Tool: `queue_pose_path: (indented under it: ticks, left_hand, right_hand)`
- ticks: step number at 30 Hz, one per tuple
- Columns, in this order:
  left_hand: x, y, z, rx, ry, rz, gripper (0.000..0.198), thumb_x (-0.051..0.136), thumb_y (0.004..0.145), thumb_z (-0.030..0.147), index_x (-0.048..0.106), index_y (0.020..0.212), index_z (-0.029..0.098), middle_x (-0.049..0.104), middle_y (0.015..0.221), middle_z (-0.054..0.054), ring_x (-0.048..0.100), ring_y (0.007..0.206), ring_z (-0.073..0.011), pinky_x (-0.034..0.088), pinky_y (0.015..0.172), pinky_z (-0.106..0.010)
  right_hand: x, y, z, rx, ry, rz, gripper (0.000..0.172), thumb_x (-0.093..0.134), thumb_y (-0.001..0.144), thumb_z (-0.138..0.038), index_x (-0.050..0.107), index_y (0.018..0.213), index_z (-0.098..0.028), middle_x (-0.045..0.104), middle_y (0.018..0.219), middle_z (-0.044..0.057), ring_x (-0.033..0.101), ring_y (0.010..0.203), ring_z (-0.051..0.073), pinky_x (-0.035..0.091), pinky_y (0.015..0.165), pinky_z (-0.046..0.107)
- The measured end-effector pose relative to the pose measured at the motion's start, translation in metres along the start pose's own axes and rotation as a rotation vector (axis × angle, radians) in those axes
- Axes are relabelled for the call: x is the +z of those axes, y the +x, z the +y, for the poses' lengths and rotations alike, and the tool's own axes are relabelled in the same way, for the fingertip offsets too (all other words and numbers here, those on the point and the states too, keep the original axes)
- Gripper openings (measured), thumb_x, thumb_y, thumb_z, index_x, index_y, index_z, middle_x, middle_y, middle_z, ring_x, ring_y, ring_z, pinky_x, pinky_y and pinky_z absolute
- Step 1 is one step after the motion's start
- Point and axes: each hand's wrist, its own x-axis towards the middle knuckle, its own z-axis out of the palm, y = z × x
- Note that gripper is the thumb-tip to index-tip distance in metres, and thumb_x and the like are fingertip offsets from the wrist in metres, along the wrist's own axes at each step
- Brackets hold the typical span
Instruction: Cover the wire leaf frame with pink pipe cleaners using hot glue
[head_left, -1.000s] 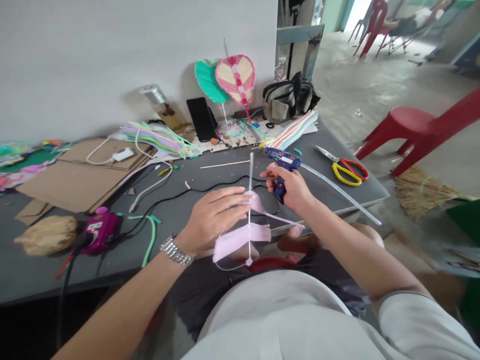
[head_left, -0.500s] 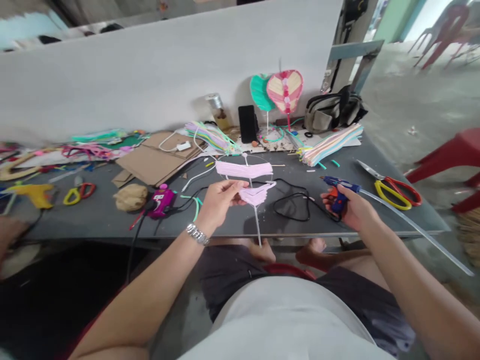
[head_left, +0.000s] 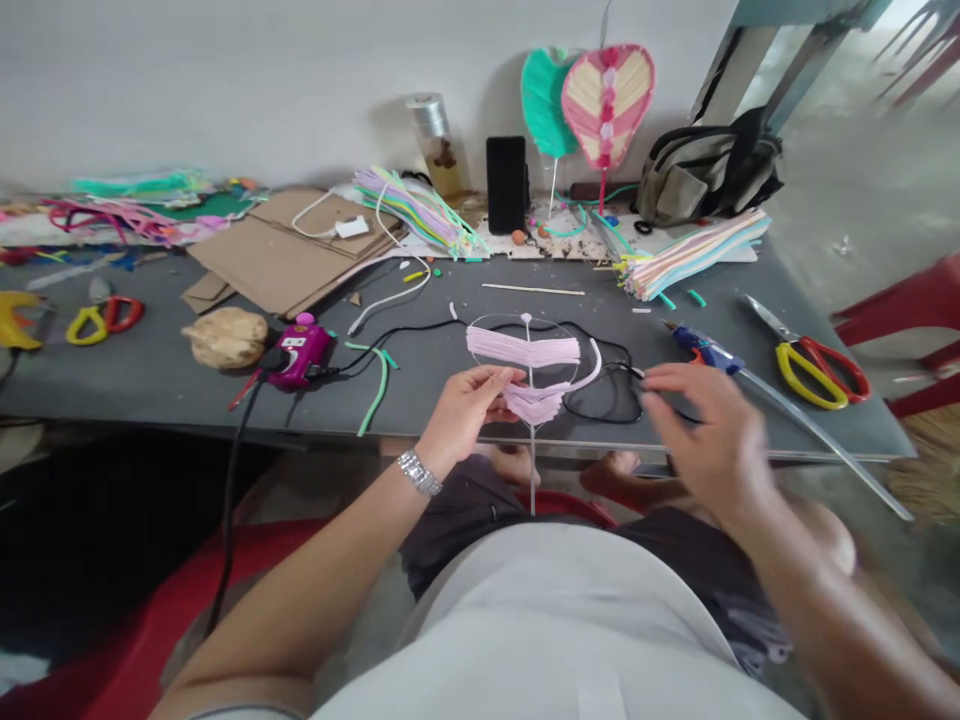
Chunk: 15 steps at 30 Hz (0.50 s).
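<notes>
A grey work table (head_left: 439, 300) is spread beneath the hands. A blue hot glue gun (head_left: 701, 345) lies on it, released, just beyond the fingers of the right hand (head_left: 709, 430); that hand is blurred by motion, empty, with the fingers spread. A pair of yellow-and-red scissors (head_left: 814, 365) is placed further right of those fingers. A wire-hooped craft piece (head_left: 529, 365) with pale pink pleated strips is held just right of the left hand (head_left: 466, 408), its lower strip pinched by the closed fingers. A black cord (head_left: 600, 410) is looped between the two hands, beyond the piece.
</notes>
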Motion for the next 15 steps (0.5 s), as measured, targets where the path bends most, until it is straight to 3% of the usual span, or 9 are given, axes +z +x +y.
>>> queue_pose_path:
  ticks: [3,6,11,15]
  left_hand:
    - [0.003,-0.007,-0.007,-0.019,-0.018,-0.005,0.050,0.090,0.067,0.056,0.079,0.090,0.013,0.075,0.077,-0.006,0.068,0.060,-0.0149,0.058,0.057,-0.027]
    - [0.000,-0.014,-0.011,-0.051,-0.082,0.024,0.048,0.089,0.070,0.054,0.079,0.093,0.012,0.076,0.080,-0.007,0.069,0.063,-0.0152,0.058,0.061,-0.028]
    - [-0.004,-0.033,-0.013,-0.134,-0.360,0.070,0.035,0.089,0.073,0.038,0.079,0.095,0.013,0.078,0.090,-0.007,0.072,0.081,-0.0156,0.059,0.077,-0.026]
    - [0.003,-0.050,-0.018,-0.202,-0.347,0.021,0.022,0.084,0.078,0.027,0.079,0.094,0.013,0.077,0.098,-0.009,0.070,0.088,-0.0159,0.059,0.082,-0.026]
  right_hand:
    - [0.045,0.014,-0.037,-0.315,-0.028,-0.224,0.010,0.060,0.098,-0.021,0.070,0.101,-0.022,0.076,0.114,0.009,0.064,0.113,0.027,0.045,0.100,0.045]
    - [0.078,0.019,-0.046,-0.426,-0.077,-0.302,0.017,0.055,0.099,-0.014,0.069,0.094,-0.021,0.075,0.094,0.005,0.064,0.094,0.021,0.037,0.105,0.044]
    - [0.094,0.016,-0.043,-0.491,-0.021,-0.264,0.020,0.054,0.100,-0.014,0.069,0.088,-0.019,0.072,0.083,0.004,0.059,0.083,0.020,0.038,0.092,0.039]
    - [0.096,0.009,-0.043,-0.430,0.033,-0.257,0.020,0.054,0.101,-0.014,0.068,0.088,-0.019,0.072,0.083,0.005,0.061,0.084,0.020,0.039,0.082,0.036]
